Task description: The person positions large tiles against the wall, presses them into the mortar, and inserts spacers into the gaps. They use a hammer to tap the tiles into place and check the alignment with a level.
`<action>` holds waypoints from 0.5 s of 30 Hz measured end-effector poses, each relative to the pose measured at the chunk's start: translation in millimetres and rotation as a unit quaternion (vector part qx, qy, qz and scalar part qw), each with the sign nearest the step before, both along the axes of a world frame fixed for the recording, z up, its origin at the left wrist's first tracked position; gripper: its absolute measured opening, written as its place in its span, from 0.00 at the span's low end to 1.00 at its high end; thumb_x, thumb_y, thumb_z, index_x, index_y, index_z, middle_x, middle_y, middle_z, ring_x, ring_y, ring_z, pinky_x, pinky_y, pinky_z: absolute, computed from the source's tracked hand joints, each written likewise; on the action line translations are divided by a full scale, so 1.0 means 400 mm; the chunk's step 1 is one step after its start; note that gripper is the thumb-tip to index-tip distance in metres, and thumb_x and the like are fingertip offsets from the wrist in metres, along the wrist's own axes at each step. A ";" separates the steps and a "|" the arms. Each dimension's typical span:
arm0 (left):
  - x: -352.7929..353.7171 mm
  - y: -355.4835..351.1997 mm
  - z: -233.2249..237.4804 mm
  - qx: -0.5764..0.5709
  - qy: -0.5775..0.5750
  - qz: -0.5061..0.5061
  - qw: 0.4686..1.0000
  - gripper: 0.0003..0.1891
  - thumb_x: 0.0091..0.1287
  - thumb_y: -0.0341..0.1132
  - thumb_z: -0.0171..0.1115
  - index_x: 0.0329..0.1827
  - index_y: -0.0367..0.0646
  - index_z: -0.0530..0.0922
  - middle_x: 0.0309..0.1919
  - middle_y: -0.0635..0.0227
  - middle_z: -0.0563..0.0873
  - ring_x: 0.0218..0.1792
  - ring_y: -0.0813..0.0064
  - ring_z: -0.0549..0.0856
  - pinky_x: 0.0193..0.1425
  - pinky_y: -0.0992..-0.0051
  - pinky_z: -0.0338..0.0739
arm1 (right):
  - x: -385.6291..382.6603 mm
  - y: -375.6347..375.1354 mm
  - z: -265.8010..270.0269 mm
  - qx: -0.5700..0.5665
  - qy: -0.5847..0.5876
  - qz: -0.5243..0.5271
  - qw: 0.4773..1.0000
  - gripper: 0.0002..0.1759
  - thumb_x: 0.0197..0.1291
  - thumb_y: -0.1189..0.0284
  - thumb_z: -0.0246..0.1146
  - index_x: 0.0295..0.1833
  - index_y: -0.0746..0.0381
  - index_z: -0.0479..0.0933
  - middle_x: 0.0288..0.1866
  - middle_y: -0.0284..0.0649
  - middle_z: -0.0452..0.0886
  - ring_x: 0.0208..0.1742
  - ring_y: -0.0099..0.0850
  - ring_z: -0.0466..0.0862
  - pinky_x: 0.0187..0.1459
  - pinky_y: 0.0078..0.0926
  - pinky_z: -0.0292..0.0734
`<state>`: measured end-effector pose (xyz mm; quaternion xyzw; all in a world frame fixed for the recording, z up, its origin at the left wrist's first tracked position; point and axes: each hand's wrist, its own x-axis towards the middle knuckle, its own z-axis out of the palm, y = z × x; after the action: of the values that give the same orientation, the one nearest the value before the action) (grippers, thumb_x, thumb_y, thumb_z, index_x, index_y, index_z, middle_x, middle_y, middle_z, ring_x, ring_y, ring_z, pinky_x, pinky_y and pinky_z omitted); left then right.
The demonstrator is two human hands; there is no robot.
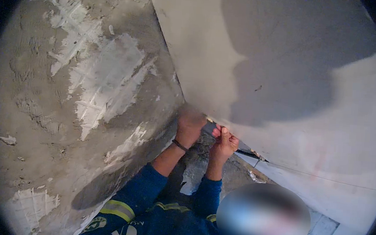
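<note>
My left hand [190, 124], with a dark bracelet at the wrist, is at the corner where the rough wall meets the smooth pale panel. Its fingers are smeared and I cannot make out what they hold. A little to the right, my right hand [224, 144] is closed with thumb and fingers pinched together, close to the lower edge of the pale panel [194, 43]. Anything in that pinch is too small to name. A dark gap [247, 153] runs along the panel's edge beside my right hand.
On the left stands a rough grey-brown wall [118, 165] with white scraped patches [107, 71]. A thin dark line [320, 175] crosses the pale surface at right. Light tiles [320, 229] show at lower right, beside a blurred oval patch that hides what is behind it.
</note>
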<state>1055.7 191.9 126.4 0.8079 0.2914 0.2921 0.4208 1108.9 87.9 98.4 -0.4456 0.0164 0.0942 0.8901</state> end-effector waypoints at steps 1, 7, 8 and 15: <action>0.002 0.009 -0.015 0.000 0.001 -0.002 1.000 0.02 0.54 0.29 0.61 0.27 0.40 0.78 0.29 0.62 0.83 0.34 0.59 0.82 0.43 0.61 0.75 | 0.001 -0.002 0.001 -0.002 -0.005 0.008 1.000 0.07 0.61 0.75 0.64 0.41 0.69 0.77 0.33 0.46 0.84 0.28 0.27 0.85 0.32 0.21 0.83; 0.000 0.055 -0.070 0.030 0.112 -0.069 0.991 0.06 0.60 0.31 0.56 0.32 0.40 0.79 0.32 0.62 0.83 0.39 0.61 0.83 0.42 0.64 0.76 | 0.006 0.004 0.028 0.000 -0.013 0.003 1.000 0.10 0.59 0.75 0.65 0.43 0.69 0.78 0.33 0.45 0.85 0.29 0.27 0.85 0.31 0.20 0.82; 0.002 0.059 -0.086 -0.007 0.048 -0.062 0.997 0.05 0.60 0.33 0.60 0.30 0.42 0.79 0.27 0.69 0.81 0.32 0.71 0.79 0.35 0.70 0.73 | 0.007 -0.001 0.025 -0.004 -0.020 0.010 1.000 0.10 0.59 0.74 0.66 0.43 0.69 0.79 0.33 0.45 0.85 0.30 0.27 0.85 0.31 0.20 0.82; 0.031 0.037 0.088 -0.444 0.046 0.035 0.894 0.07 0.59 0.36 0.62 0.24 0.48 0.77 0.18 0.76 0.74 0.20 0.82 0.72 0.25 0.78 0.67 | 0.003 -0.014 0.044 -0.020 0.020 0.025 0.999 0.11 0.57 0.72 0.67 0.41 0.69 0.79 0.34 0.46 0.85 0.30 0.29 0.86 0.31 0.21 0.80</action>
<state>1068.0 206.5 161.6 0.5390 0.4378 0.1098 0.7112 1110.2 82.2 116.1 -0.4621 0.0245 0.1252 0.8776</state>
